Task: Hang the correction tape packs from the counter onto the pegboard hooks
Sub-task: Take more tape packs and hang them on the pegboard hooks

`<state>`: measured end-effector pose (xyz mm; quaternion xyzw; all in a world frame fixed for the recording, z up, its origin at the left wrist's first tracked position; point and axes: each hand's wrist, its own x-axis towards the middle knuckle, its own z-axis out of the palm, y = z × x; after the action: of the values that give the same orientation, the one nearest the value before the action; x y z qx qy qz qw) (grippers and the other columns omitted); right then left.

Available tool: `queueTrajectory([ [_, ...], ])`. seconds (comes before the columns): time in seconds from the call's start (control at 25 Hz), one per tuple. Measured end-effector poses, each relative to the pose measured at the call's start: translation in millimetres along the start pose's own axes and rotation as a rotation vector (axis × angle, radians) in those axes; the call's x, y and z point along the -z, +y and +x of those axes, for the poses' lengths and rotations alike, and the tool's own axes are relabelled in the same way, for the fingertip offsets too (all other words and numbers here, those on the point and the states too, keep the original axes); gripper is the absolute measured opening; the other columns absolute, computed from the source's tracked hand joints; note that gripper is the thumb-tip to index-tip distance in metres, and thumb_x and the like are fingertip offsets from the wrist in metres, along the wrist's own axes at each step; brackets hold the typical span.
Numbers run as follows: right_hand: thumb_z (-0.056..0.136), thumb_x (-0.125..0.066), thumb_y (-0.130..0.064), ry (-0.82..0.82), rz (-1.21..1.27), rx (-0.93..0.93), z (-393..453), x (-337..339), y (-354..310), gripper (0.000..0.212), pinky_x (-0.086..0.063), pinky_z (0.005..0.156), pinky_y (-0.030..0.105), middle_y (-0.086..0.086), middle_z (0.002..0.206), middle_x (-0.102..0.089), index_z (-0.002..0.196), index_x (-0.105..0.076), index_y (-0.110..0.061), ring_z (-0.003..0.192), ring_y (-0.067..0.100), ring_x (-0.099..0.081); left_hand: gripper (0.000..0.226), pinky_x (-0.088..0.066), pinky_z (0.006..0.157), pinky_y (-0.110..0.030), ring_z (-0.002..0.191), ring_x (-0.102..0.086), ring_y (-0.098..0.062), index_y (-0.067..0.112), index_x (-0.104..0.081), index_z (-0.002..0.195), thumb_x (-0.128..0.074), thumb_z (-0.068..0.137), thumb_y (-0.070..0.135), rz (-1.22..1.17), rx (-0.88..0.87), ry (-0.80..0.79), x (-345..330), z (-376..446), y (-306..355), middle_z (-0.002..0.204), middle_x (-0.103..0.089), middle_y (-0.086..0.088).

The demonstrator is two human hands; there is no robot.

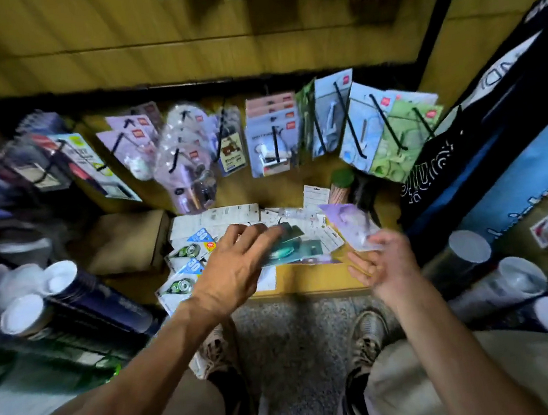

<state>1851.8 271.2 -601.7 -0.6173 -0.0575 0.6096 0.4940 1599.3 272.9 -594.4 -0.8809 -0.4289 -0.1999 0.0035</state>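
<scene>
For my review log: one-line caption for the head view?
Left hand grips teal packs, right hand a purple pack, over the counter.

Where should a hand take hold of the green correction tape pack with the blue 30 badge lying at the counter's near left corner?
The green correction tape pack lies flat, its near-left end at the counter edge and clear of the other cards. Probably best to pinch that end from the person's side, thumb on top, fingers under the edge. The raised blister in the middle offers a poorer grip, and the left hand is closest.
</scene>
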Motion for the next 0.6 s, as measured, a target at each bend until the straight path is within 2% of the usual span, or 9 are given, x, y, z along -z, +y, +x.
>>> queueTrajectory([
  [0.04,0.083,-0.05,-0.018,-0.039,-0.085,0.002,-9.6,-4.2,-5.3,0.01,-0.044,0.091,0.042,0.007,0.103,-0.064,0.087,-0.059,-0.017,0.101,0.025,-0.062,0.079,-0.05,0.081,-0.045,0.09,-0.049,-0.033,0.011,-0.038,0.142,-0.067,0.07,-0.001,0.029,-0.026,0.026,9.5,-0.8,4.7,0.12,-0.062,-0.015],
  [0.12,0.08,-0.053,-0.019,-0.118,-0.188,0.016,-25.1,-11.9,-12.5,0.013,-0.043,0.085,0.042,0.002,0.097,-0.068,0.087,-0.063,-0.02,0.097,0.021,-0.063,0.067,-0.054,0.077,-0.048,0.091,-0.049,-0.034,0.005,-0.043,0.145,-0.052,0.078,0.004,0.095,-0.067,0.055,23.4,-1.6,14.4,0.12,-0.063,-0.014],
  [0.2,0.079,-0.051,-0.018,-0.254,-0.171,-0.008,-33.6,-15.1,-17.4,0.017,-0.048,0.081,0.043,0.0,0.083,-0.069,0.082,-0.067,-0.022,0.082,0.022,-0.067,0.055,-0.055,0.076,-0.048,0.095,-0.046,-0.033,0.002,-0.052,0.14,-0.041,0.087,0.009,0.154,-0.133,0.088,36.2,0.0,20.6,0.123,-0.065,-0.015],
  [0.28,0.079,-0.05,-0.016,-0.361,-0.061,-0.046,-40.4,-17.7,-21.8,0.023,-0.056,0.069,0.043,0.004,0.075,-0.072,0.08,-0.073,-0.018,0.067,0.023,-0.071,0.05,-0.056,0.078,-0.045,0.099,-0.044,-0.03,0.005,-0.057,0.136,-0.042,0.089,0.008,0.198,-0.201,0.132,48.1,2.3,23.3,0.125,-0.065,-0.016],
  [0.36,0.084,-0.051,-0.013,-0.392,0.006,-0.036,-44.3,-21.3,-25.6,0.02,-0.058,0.062,0.038,0.008,0.081,-0.075,0.089,-0.071,-0.012,0.065,0.023,-0.072,0.055,-0.056,0.078,-0.042,0.098,-0.043,-0.03,0.01,-0.058,0.135,-0.046,0.082,0.004,0.206,-0.197,0.179,56.5,4.8,23.9,0.129,-0.063,-0.021],
  [0.48,0.087,-0.052,-0.009,-0.406,-0.011,0.049,-48.5,-23.1,-31.0,0.016,-0.058,0.07,0.041,0.012,0.087,-0.075,0.094,-0.066,-0.01,0.074,0.026,-0.073,0.059,-0.054,0.081,-0.045,0.105,-0.046,-0.032,0.017,-0.045,0.133,-0.055,0.076,0.005,0.145,-0.102,0.182,62.3,7.8,24.2,0.138,-0.057,-0.02],
  [0.6,0.085,-0.055,-0.007,-0.355,-0.159,0.166,-54.1,-20.1,-35.9,0.021,-0.059,0.078,0.046,0.01,0.093,-0.076,0.101,-0.067,-0.01,0.081,0.027,-0.073,0.066,-0.052,0.086,-0.045,0.114,-0.054,-0.035,0.017,-0.04,0.135,-0.049,0.071,0.006,-0.005,0.001,0.128,65.1,5.8,20.0,0.14,-0.058,-0.01],
])
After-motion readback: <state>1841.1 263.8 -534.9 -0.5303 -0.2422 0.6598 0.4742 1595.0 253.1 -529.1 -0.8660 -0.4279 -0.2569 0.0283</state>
